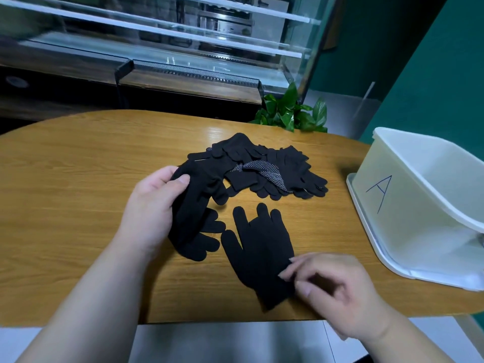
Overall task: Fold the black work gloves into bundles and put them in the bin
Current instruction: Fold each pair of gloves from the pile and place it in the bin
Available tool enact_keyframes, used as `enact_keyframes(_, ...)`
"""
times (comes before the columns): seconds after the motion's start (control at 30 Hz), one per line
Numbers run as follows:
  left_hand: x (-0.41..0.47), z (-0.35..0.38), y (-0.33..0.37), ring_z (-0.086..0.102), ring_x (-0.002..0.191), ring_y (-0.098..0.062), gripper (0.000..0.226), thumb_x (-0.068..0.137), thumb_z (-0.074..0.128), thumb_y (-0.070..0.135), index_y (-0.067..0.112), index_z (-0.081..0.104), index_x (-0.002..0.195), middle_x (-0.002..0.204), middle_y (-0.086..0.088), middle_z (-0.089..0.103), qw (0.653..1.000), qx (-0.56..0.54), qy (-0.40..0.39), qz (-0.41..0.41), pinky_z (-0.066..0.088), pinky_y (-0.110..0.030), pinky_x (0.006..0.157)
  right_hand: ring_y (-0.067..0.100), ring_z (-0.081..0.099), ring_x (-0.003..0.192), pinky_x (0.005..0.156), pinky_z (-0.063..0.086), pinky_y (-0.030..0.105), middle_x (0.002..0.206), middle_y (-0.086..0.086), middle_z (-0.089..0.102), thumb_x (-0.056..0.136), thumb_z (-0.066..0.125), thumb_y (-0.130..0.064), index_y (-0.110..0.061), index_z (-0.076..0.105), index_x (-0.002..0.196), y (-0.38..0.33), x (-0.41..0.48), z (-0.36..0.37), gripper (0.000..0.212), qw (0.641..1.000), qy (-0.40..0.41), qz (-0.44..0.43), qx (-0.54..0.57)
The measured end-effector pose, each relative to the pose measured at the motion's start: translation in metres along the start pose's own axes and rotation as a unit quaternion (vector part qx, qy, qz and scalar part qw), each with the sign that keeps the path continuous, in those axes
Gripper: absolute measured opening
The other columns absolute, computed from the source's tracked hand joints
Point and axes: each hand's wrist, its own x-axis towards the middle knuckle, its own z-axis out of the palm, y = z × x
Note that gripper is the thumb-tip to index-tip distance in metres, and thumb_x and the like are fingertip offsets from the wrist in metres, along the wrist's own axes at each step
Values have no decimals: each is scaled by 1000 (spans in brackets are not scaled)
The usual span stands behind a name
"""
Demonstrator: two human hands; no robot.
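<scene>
Two black gloves are handled on a table (78, 179).
A first glove (193, 224) is gripped near its cuff by the left hand (154, 205), its fingers drooped onto the wood. A second glove (259, 252) is laid flat, its cuff pinched by the right hand (332, 292). A pile (264, 166) of gloves is seen beyond, and a white bin (424, 210) marked "A" at the right.
</scene>
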Motion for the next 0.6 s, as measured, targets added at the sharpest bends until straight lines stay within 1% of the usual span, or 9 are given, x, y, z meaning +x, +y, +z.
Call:
enact_keyframes(0.07,0,1,1,68,56,-32,18,101,48,11,-2,61,101,72,-15,69,1000,-6,-2,-4,53,-35,47,5,67,83,70,54,33,91,-12,71,85,71,-22,-19,72,72,-3,4,-1,13,994,-49,-45,-82)
enact_keyframes(0.1,0,1,1,68,54,-29,17,101,48,10,-1,61,99,70,-13,69,1000,-5,-2,-3,52,-31,45,5,63,81,67,52,33,90,-13,67,84,72,-24,-21,74,72,-5,5,0,12,990,-72,-50,-115)
enact_keyframes(0.2,1,3,0,65,48,-20,17,101,48,9,3,62,95,64,-6,68,1000,6,0,2,48,-22,41,5,57,79,62,47,33,85,-15,59,80,75,-25,-27,74,76,-10,6,2,4,981,-115,-44,-153)
enact_keyframes(0.27,3,3,0,65,48,-22,16,101,49,10,4,63,95,65,-7,68,1000,2,4,-2,49,-24,42,6,57,77,63,48,32,81,-15,60,79,74,-18,-25,72,79,-13,5,1,8,979,-134,-43,-147)
enact_keyframes(0.3,3,2,-1,66,50,-25,16,100,50,11,4,63,95,68,-10,69,1000,0,6,-5,50,-27,43,7,57,77,63,48,33,80,-15,61,78,73,-16,-24,69,80,-14,4,-1,9,979,-140,-38,-144)
enact_keyframes(0.4,3,1,-3,68,55,-33,16,100,51,13,4,64,98,74,-16,68,1000,-4,5,-10,53,-36,46,6,62,76,66,51,32,81,-16,65,78,70,-15,-25,65,83,-17,2,-6,12,986,-117,0,-121)
enact_keyframes(0.5,3,2,-2,68,54,-32,16,100,50,12,3,63,99,71,-13,69,1000,-6,-1,-12,52,-35,44,7,68,78,71,52,25,84,-15,71,81,72,-16,-30,66,92,-19,0,-2,18,994,-36,95,-36)
enact_keyframes(0.57,4,2,-3,68,53,-29,16,100,50,12,3,63,99,71,-13,68,1000,0,-2,-10,52,-32,43,2,65,73,66,45,14,84,-16,71,84,75,-18,-35,68,94,-17,9,3,22,987,17,156,-34)
enact_keyframes(0.6,4,2,-4,68,54,-30,16,100,50,12,3,63,99,72,-14,68,1000,4,-2,-8,53,-33,44,0,61,68,62,40,10,84,-18,69,86,76,-19,-36,69,93,-15,16,4,19,982,26,182,-51)
